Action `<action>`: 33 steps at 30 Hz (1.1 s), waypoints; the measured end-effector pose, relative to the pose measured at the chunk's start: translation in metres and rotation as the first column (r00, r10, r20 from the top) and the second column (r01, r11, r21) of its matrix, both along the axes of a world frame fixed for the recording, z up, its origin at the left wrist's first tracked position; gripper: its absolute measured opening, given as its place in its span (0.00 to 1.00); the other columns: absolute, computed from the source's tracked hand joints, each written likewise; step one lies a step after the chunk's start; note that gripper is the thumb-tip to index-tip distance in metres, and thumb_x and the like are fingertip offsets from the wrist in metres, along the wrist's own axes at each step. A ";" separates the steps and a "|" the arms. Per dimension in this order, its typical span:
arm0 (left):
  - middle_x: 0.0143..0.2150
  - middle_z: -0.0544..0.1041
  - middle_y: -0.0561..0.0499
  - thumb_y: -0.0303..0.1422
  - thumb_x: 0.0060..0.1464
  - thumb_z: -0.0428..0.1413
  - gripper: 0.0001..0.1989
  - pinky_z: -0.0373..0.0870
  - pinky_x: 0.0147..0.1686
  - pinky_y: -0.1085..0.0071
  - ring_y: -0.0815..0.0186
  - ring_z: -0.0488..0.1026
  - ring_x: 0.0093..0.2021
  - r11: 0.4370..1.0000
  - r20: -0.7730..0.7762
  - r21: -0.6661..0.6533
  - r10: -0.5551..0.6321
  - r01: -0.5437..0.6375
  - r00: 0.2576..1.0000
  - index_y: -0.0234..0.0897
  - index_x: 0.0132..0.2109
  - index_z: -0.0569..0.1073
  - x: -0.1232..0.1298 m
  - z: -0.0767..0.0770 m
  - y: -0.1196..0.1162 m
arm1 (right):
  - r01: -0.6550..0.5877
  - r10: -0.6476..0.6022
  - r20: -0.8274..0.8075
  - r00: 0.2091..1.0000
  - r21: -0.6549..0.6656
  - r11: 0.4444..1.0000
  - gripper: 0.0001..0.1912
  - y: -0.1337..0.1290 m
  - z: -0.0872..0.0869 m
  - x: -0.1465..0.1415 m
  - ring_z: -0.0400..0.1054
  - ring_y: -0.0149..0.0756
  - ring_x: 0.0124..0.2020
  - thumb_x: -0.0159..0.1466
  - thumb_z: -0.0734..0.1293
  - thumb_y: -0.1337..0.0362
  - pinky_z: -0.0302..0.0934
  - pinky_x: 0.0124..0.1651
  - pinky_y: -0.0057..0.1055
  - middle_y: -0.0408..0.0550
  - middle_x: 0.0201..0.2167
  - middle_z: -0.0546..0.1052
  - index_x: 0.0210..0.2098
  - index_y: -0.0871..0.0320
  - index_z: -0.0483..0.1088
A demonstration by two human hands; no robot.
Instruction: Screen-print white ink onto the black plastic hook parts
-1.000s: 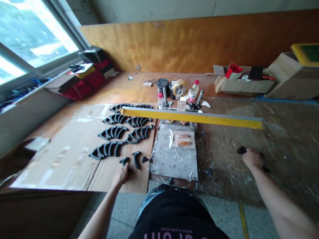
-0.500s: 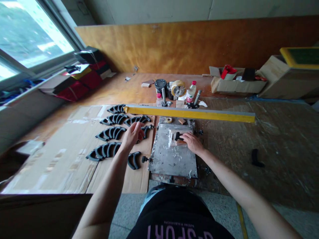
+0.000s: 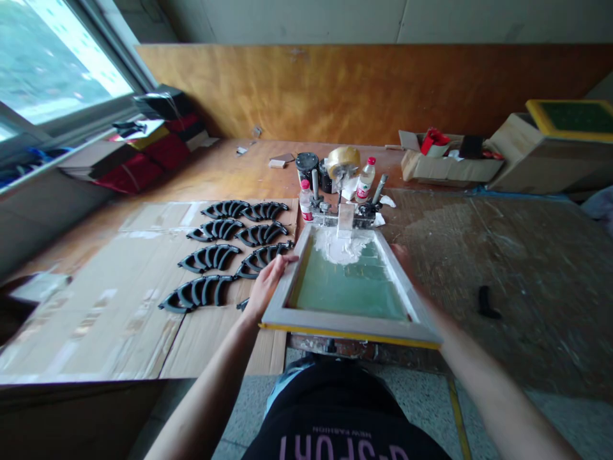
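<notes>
A screen printing frame [image 3: 352, 326], pale with a yellow lower edge, stands out in front of me over the place where the metal plate was. Its green mesh [image 3: 345, 291] carries a patch of white ink [image 3: 338, 248] at the far end. A pale squeegee [image 3: 345, 216] stands upright in that ink. My left hand [image 3: 271, 281] is closed on the frame's left side. At the right side is my right hand [image 3: 403, 257], blurred and partly hidden by the frame, so its fingers do not show. The plate and the black piece on it are covered.
Rows of black curved pieces [image 3: 211, 257] lie on cardboard [image 3: 138, 275] to the left. One black piece [image 3: 487, 302] lies on the table at right. Behind the frame stand clamp posts [image 3: 380, 189], bottles [image 3: 366, 179], a dark tub [image 3: 307, 165] and a tape roll [image 3: 343, 161].
The screen frame has swung down from its raised, edge-on position over the plate. My left hand has moved to its left side, and my right hand has left the black piece for its right side.
</notes>
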State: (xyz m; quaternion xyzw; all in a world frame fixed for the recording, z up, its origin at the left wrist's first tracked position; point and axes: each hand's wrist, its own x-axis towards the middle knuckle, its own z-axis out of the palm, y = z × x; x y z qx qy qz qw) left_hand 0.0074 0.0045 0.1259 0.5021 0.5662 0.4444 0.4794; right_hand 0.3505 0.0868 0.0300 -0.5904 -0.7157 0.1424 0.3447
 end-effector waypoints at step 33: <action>0.35 0.78 0.49 0.51 0.53 0.54 0.36 0.68 0.30 0.72 0.62 0.74 0.33 0.964 -0.095 -0.264 -0.004 -0.022 0.995 0.38 0.64 0.64 -0.003 -0.096 -0.022 | -0.561 0.510 0.351 0.786 0.056 0.826 0.07 -0.001 0.036 -0.078 0.66 0.41 0.42 0.65 0.65 0.65 0.61 0.46 0.36 0.49 0.37 0.74 0.43 0.56 0.71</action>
